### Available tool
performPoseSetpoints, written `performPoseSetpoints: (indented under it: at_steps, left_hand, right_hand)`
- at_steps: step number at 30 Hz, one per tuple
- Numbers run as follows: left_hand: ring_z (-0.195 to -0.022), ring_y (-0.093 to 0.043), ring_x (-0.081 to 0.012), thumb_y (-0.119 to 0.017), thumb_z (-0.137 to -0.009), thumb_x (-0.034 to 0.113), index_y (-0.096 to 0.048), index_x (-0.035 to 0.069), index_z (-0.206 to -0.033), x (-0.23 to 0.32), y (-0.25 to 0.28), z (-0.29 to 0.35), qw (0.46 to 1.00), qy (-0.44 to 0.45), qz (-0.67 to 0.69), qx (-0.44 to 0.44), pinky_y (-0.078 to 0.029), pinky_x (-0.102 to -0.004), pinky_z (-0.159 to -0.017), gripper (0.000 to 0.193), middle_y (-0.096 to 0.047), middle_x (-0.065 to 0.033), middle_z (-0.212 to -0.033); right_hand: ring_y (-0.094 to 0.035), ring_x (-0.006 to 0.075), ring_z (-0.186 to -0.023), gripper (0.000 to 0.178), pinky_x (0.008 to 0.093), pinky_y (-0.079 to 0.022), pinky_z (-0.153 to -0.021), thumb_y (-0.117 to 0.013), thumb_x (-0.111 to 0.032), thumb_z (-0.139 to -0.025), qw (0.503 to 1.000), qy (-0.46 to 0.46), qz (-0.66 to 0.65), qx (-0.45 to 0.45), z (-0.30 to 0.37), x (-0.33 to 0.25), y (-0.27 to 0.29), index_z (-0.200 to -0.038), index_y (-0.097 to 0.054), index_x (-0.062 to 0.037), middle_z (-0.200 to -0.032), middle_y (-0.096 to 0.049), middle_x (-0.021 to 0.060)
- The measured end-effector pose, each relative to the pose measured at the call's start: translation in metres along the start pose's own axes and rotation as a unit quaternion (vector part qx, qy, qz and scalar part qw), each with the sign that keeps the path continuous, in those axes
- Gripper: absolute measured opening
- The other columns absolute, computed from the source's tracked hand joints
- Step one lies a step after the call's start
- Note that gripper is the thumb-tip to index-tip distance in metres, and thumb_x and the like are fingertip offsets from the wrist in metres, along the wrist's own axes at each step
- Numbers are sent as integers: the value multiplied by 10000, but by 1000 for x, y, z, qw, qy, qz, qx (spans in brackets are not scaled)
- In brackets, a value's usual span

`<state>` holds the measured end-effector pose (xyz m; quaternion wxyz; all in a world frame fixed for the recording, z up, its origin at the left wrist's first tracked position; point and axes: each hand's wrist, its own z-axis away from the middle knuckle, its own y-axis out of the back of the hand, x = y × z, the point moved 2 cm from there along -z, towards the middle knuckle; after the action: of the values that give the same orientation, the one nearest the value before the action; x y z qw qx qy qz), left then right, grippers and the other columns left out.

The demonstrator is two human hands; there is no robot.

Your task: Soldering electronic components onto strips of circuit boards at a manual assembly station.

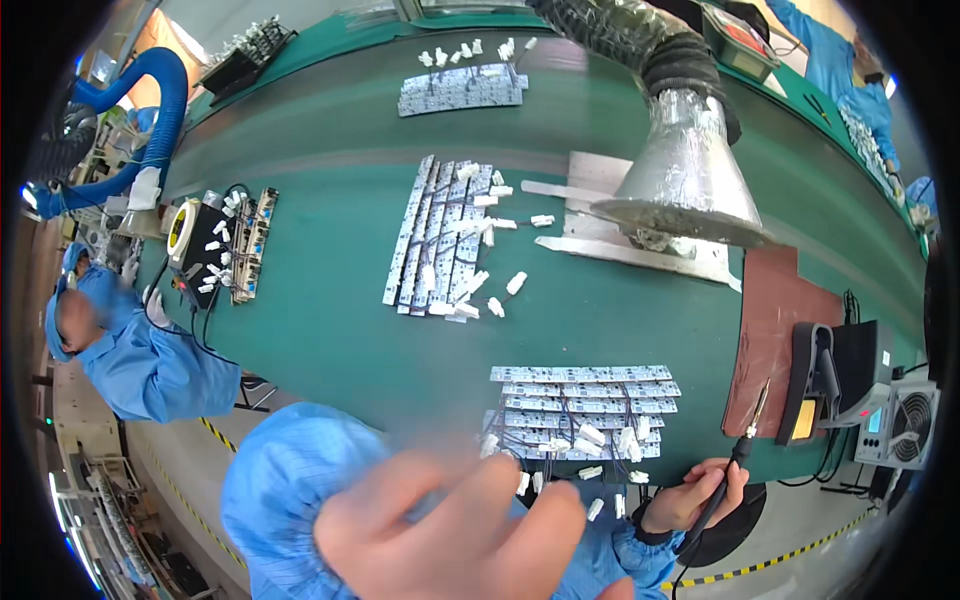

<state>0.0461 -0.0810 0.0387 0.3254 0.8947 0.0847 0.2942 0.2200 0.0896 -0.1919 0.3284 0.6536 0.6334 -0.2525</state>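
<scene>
My right hand (690, 498) is closed around the black handle of a soldering iron (741, 450), its metal tip pointing up and away over the brown mat. Close to the camera, my left hand (455, 525) is raised and smeared by motion, so its grip cannot be made out. Between and beyond the hands lies a stack of narrow circuit board strips (585, 390) with dark wires and white connectors (590, 433) along its near side. A second group of board strips (435, 240), also wired to white connectors, lies farther off at the middle of the green table.
A silver fume hood (685, 170) hangs over a pale metal plate (590, 190). At right are a brown mat (765, 320), an iron stand (812, 375) and a soldering station (885, 425). More boards (462, 92) lie far off. A co-worker (140, 345) is at left.
</scene>
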Motion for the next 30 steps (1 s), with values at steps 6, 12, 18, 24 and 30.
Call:
performPoseSetpoints:
  at_steps: [6, 12, 18, 24, 30]
  left_hand:
    - [-700, -597, -257, -696, -589, 228, -684, 161, -909, 4, -7, -2, 990, -104, -61, -73, -510, -381, -631, 327, -647, -75, -860]
    - [-1102, -541, -389, -779, -730, 195, -545, 111, -1286, -106, -41, 0, 968, 56, -204, -132, -440, -489, -947, 609, -515, -194, -1266]
    - [-1438, -177, -408, -822, -701, 343, -438, 208, -1421, -179, -71, 24, 944, 73, -190, -259, -171, -583, -1139, 828, -243, -212, -1527]
    - [-1433, -204, -394, -784, -733, 403, -512, 221, -1367, -205, -88, 18, 941, 34, -194, -274, -183, -600, -1127, 713, -298, -189, -1512]
    - [-1407, -280, -393, -690, -788, 251, -606, 134, -1229, -215, -90, 28, 956, 54, -202, -207, -241, -579, -1107, 464, -384, -194, -1461]
  right_hand:
    - [-409, 149, -661, 183, 273, -295, -571, -470, -48, -947, 996, -79, -5, 40, -1, -7, 6, -1116, -501, 15, -762, -407, 67]
    - [-403, 109, -648, 185, 233, -294, -549, -467, -48, -964, 1000, -5, 2, 9, 1, 3, 3, -1134, -501, 17, -799, -491, 65]
    - [-406, 110, -663, 182, 235, -313, -564, -460, -43, -966, 1000, -16, -16, -10, 0, 1, 5, -1135, -504, 7, -832, -471, 59]
    - [-397, 118, -665, 192, 253, -316, -580, -457, -25, -955, 1000, -1, -6, -20, -3, -4, 7, -1140, -499, 6, -793, -426, 48]
    - [-392, 126, -654, 206, 274, -307, -579, -454, 11, -939, 1000, 6, -21, -21, -7, -10, -1, -1141, -488, -4, -762, -416, 51]
